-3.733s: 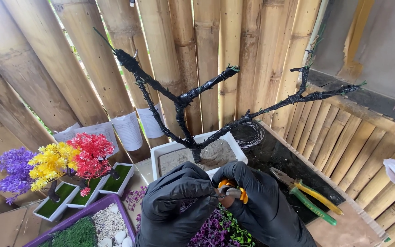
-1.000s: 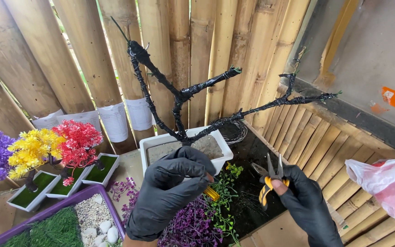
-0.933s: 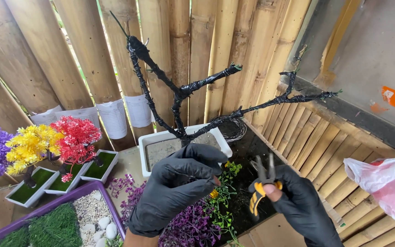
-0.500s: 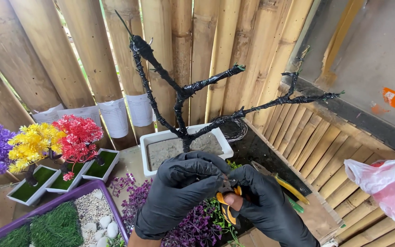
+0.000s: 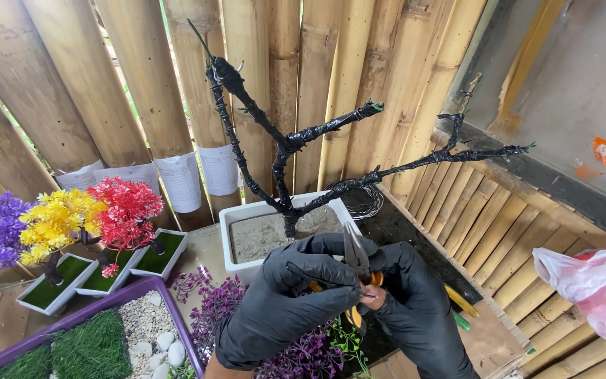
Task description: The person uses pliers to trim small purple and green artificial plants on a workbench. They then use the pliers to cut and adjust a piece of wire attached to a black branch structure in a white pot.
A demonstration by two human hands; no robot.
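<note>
In front of the white pot [image 5: 247, 242], the left hand [image 5: 292, 302] pinches a thin, springy, light wire [image 5: 317, 279], best held near its end; the right hand [image 5: 415, 309] is closed around the pliers [image 5: 354, 256].

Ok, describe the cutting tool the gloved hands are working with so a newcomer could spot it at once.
Start at the white rectangular planter holding the bare black-wrapped tree against the bamboo wall. Just in front of it, the black-gloved left hand and right hand meet, and between them stand the snips. Dark pointed blades aim upward and orange-yellow handles show below, unlike the yellow and green tool handles lying behind the right hand.
</note>
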